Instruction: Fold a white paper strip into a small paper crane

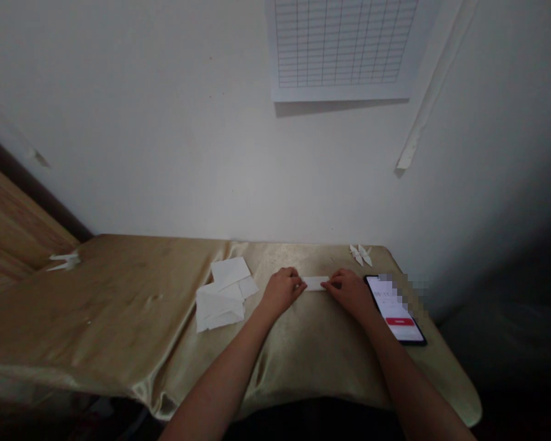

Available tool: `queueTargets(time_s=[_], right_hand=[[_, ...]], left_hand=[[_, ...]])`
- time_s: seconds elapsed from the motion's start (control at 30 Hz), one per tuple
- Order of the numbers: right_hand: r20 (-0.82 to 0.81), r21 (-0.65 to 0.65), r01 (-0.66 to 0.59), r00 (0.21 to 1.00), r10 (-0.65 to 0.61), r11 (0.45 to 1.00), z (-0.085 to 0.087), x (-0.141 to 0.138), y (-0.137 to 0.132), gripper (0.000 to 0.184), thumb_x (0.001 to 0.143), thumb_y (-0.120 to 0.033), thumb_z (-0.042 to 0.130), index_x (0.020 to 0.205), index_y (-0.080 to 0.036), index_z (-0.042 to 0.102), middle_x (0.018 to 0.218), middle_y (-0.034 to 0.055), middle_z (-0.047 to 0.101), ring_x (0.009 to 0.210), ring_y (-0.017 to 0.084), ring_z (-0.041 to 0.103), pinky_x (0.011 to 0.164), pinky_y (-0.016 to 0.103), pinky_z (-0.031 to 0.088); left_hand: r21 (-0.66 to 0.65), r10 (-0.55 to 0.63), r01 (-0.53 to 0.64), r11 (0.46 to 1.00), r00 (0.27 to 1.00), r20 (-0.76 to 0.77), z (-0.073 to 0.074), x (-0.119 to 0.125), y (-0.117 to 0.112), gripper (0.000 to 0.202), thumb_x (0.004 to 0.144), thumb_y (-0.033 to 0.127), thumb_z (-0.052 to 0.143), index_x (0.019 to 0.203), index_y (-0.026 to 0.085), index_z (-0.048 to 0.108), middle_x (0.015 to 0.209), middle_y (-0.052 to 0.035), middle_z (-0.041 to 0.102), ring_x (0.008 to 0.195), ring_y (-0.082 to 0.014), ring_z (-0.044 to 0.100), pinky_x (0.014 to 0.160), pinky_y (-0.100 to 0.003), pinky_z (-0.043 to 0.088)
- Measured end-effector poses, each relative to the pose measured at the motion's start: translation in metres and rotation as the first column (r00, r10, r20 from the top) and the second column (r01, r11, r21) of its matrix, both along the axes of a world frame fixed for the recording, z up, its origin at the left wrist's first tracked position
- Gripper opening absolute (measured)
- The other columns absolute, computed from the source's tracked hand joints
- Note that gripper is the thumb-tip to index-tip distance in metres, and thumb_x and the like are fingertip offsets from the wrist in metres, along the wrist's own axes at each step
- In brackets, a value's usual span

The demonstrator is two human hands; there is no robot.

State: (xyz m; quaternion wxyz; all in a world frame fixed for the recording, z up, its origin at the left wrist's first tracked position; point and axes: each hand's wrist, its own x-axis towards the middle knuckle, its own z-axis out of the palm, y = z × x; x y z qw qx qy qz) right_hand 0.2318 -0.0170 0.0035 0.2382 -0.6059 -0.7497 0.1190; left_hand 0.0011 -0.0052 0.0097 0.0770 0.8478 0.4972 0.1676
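A narrow folded strip of white paper lies level between my two hands, over the gold cloth. Its left end is pinched by my left hand, fingers closed. At the other end my right hand grips it between thumb and fingers. Left of my left hand, several loose white paper sheets overlap in a pile. Beyond my right hand, near the wall, sit small folded paper shapes with pointed ends.
A phone with a lit screen lies right of my right forearm. Satin gold cloth with creases covers the table. The white wall rises behind, with a gridded sheet on it. A white object stands at the far left.
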Motion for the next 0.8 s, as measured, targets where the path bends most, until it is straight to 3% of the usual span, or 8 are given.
queueTargets(time_s=[0.23,0.43,0.8], right_hand=[[0.053,0.025,0.031,0.998,-0.033,0.999,-0.004,-0.006,0.000,0.019,0.086,-0.039,0.071,0.091,-0.020,0.074,0.100,0.0090,0.068,0.099,0.025,0.060,0.088,0.036,0.045],[-0.014,0.054,-0.014,1.000,0.015,0.998,-0.011,-0.010,0.001,0.016,0.085,-0.030,0.071,0.099,-0.024,0.076,0.107,0.0082,0.063,0.108,0.025,0.055,0.097,0.038,0.043],[-0.056,0.009,0.063,0.996,-0.062,0.998,-0.017,-0.014,0.005,0.023,0.078,-0.040,0.079,0.097,-0.028,0.077,0.112,0.0082,0.058,0.113,0.028,0.052,0.102,0.041,0.041]], left_hand=[[0.020,0.098,-0.098,0.995,0.995,-0.020,-0.002,0.010,-0.004,0.017,0.089,0.036,0.069,0.098,0.023,0.075,0.111,-0.0072,0.064,0.106,-0.0249,0.057,0.093,-0.039,0.049],[0.021,0.132,-0.132,0.991,0.991,-0.024,-0.002,0.014,-0.006,0.021,0.087,0.041,0.072,0.099,0.024,0.074,0.112,-0.0073,0.062,0.110,-0.0271,0.056,0.095,-0.041,0.048],[0.008,0.181,-0.181,0.983,0.982,-0.057,-0.001,0.020,-0.005,0.035,0.082,0.054,0.075,0.102,0.025,0.072,0.114,-0.0068,0.062,0.112,-0.0278,0.056,0.095,-0.041,0.047]])
